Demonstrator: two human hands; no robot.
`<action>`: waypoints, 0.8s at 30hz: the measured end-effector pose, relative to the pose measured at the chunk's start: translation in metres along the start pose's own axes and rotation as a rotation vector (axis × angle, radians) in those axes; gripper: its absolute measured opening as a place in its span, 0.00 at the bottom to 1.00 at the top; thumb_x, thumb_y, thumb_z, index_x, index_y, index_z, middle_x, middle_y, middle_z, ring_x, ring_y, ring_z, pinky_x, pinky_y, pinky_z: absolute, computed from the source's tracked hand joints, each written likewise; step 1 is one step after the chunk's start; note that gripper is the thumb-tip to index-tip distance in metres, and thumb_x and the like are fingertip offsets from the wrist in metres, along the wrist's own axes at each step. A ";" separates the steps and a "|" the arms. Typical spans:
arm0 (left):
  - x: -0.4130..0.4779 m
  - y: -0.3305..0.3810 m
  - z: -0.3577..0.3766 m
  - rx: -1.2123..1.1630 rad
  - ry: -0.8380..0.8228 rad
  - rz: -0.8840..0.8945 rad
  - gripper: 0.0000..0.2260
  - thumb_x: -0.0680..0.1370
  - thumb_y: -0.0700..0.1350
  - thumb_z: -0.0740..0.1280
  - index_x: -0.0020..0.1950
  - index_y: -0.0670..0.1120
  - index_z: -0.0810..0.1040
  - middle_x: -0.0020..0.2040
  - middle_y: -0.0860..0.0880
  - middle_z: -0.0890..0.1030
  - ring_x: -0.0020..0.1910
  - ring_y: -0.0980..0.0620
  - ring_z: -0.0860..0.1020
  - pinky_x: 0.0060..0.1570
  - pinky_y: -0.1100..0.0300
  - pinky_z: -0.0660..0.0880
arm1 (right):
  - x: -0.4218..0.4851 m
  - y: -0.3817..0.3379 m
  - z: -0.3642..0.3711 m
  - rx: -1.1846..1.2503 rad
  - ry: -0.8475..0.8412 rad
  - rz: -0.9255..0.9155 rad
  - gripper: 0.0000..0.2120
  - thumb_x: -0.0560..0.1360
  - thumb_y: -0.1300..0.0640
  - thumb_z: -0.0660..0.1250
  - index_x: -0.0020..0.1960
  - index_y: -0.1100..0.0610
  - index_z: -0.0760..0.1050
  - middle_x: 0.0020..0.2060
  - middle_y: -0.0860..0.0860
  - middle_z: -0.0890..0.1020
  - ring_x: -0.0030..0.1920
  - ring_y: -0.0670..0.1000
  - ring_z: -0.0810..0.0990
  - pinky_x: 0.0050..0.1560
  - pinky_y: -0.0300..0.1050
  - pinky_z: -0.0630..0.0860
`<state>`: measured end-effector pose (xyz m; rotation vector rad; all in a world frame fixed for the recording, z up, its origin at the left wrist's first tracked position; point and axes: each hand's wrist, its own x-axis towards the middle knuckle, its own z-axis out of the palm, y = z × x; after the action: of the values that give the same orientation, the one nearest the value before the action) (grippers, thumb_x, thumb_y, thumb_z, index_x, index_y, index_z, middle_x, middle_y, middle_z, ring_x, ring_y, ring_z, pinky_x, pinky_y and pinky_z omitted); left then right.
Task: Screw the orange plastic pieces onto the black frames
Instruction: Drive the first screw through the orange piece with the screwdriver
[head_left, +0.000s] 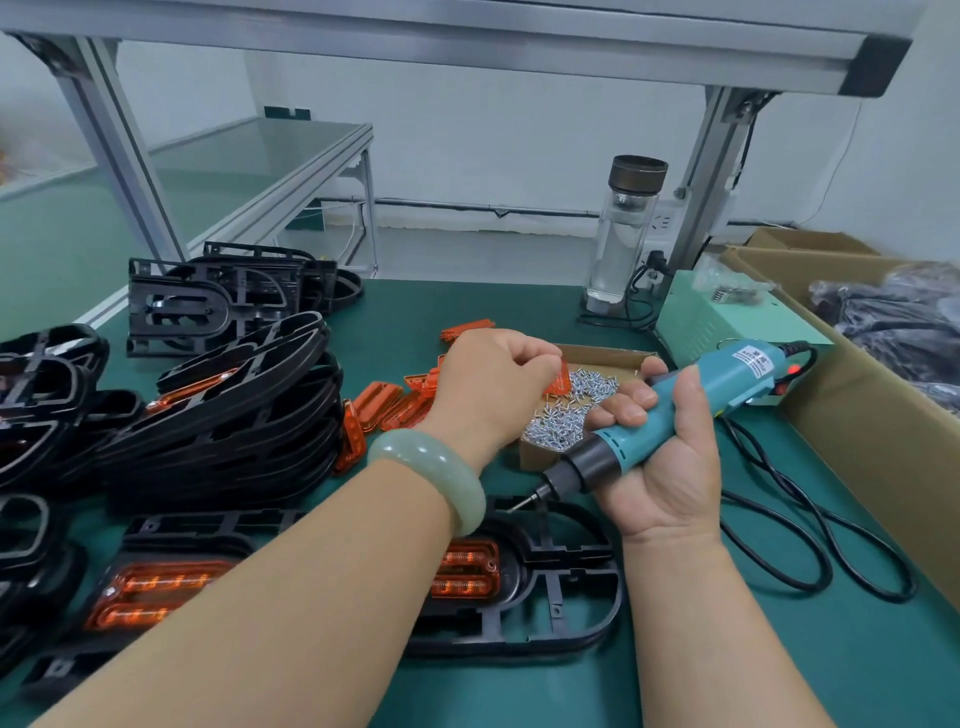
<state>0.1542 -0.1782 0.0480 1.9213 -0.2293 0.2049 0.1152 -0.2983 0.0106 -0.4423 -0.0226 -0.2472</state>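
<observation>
A black frame (561, 587) lies flat on the green mat in front of me, with an orange plastic piece (465, 569) seated in its middle and partly hidden by my left forearm. My right hand (660, 457) grips a teal electric screwdriver (670, 410), whose bit points down-left just above the frame's top edge. My left hand (493, 384), fingers curled, hovers over a cardboard tray of small silver screws (566, 415); what the fingertips pinch is hidden. Loose orange pieces (387, 408) lie left of the tray.
Stacks of black frames (228, 410) fill the left side, one more with an orange piece at the lower left (156, 587). A glass bottle (621, 239), a green power box (717, 317) and cardboard boxes (872, 415) stand right. The screwdriver's black cable (810, 545) loops on the mat.
</observation>
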 end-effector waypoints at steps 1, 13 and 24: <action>-0.006 0.002 -0.005 -0.034 0.018 -0.005 0.10 0.73 0.41 0.69 0.35 0.54 0.79 0.27 0.60 0.77 0.26 0.66 0.73 0.30 0.74 0.70 | 0.000 0.000 0.001 0.003 -0.004 0.001 0.10 0.74 0.47 0.62 0.48 0.54 0.71 0.29 0.45 0.70 0.25 0.42 0.69 0.31 0.36 0.73; -0.073 -0.008 -0.067 -0.424 0.159 -0.082 0.12 0.75 0.38 0.67 0.40 0.55 0.84 0.33 0.51 0.82 0.32 0.57 0.79 0.32 0.67 0.74 | -0.016 0.004 0.014 0.014 -0.024 -0.055 0.08 0.74 0.48 0.62 0.47 0.53 0.71 0.29 0.44 0.70 0.26 0.41 0.70 0.32 0.35 0.73; -0.092 -0.025 -0.069 -0.552 0.261 -0.099 0.15 0.73 0.34 0.69 0.38 0.56 0.83 0.34 0.50 0.83 0.34 0.55 0.80 0.33 0.67 0.75 | -0.027 0.012 0.032 -0.021 0.123 -0.160 0.09 0.69 0.50 0.67 0.44 0.52 0.70 0.30 0.44 0.71 0.27 0.43 0.70 0.34 0.37 0.73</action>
<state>0.0692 -0.0995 0.0260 1.3378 -0.0097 0.2900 0.0929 -0.2681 0.0322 -0.4463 0.0656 -0.4318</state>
